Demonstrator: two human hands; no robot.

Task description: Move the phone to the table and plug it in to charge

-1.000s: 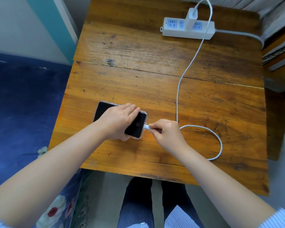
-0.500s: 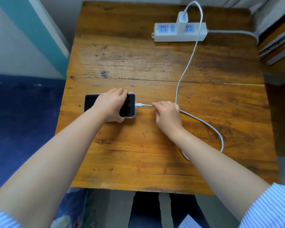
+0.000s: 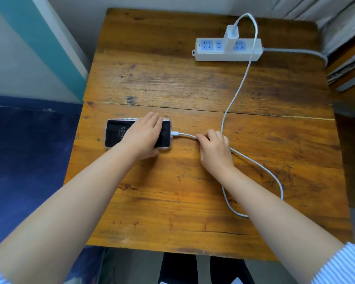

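Note:
A black phone point(image 3: 116, 133) in a clear case lies flat on the wooden table point(image 3: 172, 83), screen up and lit with a clock. My left hand point(image 3: 145, 135) rests across its right half, holding it by the edges. The white charging cable point(image 3: 237, 89) has its plug point(image 3: 175, 133) seated in the phone's right end. My right hand point(image 3: 213, 147) pinches the cable a short way right of the plug. The cable loops near the table's right side and runs back to a white charger point(image 3: 232, 35) in the power strip point(image 3: 228, 50).
The power strip sits at the table's far right, its grey cord leading off to the right. A blue bed cover point(image 3: 27, 160) lies left of the table. A wall with a teal stripe stands at the far left. Wooden furniture point(image 3: 348, 74) borders the right.
The plug went into the phone and the screen lit up. My right hand slid right along the cable, away from the plug. My left hand stays on the phone.

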